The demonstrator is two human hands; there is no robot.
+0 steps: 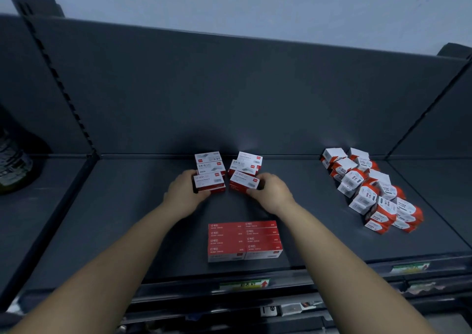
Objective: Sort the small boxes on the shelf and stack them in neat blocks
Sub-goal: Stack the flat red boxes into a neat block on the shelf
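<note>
Small red-and-white staple boxes stand in two short rows at the back of the dark shelf (127,206). My left hand (184,192) grips the nearest box of the left row (209,182). My right hand (272,193) grips the nearest box of the right row (244,182). Behind them the other boxes of the left row (210,162) and the right row (246,164) lie loosely stacked. A neat red block of boxes (244,240) sits near the front edge, between my forearms.
A jumbled heap of orange-and-white small boxes (373,189) lies on the right of the shelf. A dark back panel (229,91) rises behind. Price labels (244,284) run along the front rail. A dim bundle (12,155) stands on the neighbouring shelf at left.
</note>
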